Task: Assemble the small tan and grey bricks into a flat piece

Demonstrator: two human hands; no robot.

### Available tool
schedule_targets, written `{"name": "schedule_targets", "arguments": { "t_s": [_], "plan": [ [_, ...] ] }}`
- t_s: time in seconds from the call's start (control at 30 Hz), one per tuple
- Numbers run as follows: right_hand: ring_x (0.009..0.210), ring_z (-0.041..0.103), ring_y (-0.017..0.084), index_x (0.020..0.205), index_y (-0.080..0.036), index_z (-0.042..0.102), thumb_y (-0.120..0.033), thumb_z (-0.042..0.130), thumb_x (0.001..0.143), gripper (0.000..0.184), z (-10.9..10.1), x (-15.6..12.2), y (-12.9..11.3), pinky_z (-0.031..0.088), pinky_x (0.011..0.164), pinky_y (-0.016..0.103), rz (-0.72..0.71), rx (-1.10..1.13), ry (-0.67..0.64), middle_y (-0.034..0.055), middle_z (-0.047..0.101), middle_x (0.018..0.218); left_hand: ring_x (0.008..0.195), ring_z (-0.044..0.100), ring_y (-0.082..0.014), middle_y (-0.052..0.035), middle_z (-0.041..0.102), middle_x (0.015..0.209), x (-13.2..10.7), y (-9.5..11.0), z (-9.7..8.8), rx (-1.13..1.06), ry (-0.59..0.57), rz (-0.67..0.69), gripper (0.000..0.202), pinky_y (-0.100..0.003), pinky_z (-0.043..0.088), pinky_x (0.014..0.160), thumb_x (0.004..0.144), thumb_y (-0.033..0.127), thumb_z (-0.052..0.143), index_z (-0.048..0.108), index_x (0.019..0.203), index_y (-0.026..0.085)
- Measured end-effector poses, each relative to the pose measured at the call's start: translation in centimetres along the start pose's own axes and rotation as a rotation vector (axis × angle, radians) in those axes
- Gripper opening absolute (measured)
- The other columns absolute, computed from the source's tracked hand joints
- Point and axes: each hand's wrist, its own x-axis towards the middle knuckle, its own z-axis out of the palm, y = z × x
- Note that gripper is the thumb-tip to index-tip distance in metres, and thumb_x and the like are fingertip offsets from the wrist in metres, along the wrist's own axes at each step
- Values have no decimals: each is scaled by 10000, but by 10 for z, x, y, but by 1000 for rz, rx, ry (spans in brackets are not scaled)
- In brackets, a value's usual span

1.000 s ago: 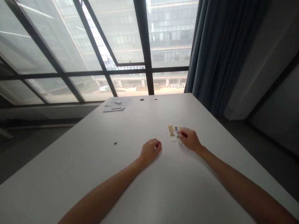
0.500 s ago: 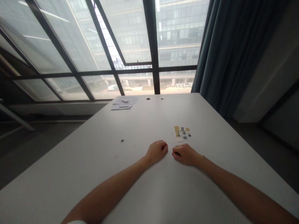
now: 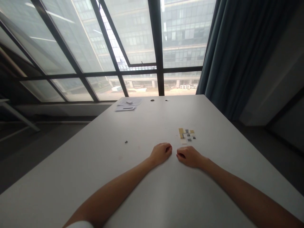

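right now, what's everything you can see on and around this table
table: one, white, fills the lower view
small tiles: one cluster, yellow, grey and pale, count unclear, mid-table, right of centre
dark speck: one, mid-table, left of centre
papers: a few sheets, white, far left corner of the table
small white item: one, on top of the papers
round dark spots: two, at the table's far edge
window: large, dark frames, behind the table
curtain: one, dark blue-grey, right of the window
left hand: curled, bare, resting on the table
right hand: curled, bare, resting beside the left hand, short of the small tiles
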Motion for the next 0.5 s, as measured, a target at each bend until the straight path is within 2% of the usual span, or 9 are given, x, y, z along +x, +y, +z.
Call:
{"name": "schedule_targets", "arguments": {
  "t_s": [0.5],
  "plan": [
    [611, 439, 119, 671, -184, 546, -211, 543, 892, 222, -1, 0, 0, 258, 628, 263, 10, 19, -11, -1, 610, 674, 749, 601, -163, -29, 720, 831, 0, 3, -3, -5, -22, -18, 246, -249, 397, 674, 905, 280, 492, 723, 852, 217]
  ]
}}
